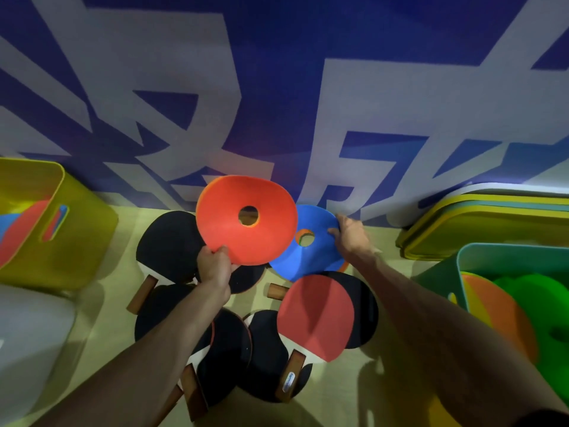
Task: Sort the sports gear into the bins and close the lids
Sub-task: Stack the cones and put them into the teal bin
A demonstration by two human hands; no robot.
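Grips the red disc (246, 220) at its near edge with the left hand (215, 266), fingers curled under and thumb pressed on top, holding it raised and tilted over the pile in the middle of the scene. Clasps the blue disc (311, 245) at its right rim with the right hand (351, 238), thumb on the upper face, the other fingers tucked beneath and out of sight. Blue disc partly covered on its left by the red one; a sliver of orange through its centre hole and under its near-right edge, too little to tell what. Likewise a thin orange rim along the far-left edge of the red disc. Nearer, a heap of table tennis paddles (169, 245) on the pale surface (101, 318), mostly black faces, one red-faced paddle (317, 315) on top at right, several crossed by the left forearm. At left, a yellow bin (77, 229) with red and blue shapes inside, cut off by the frame. Nearer left, a white container (30, 334), dim and cropped. At right, a green bin (480, 257) with blurred orange and green discs inside. Beyond it, stacked lids (486, 223) against the blue-and-white wall (277, 87).
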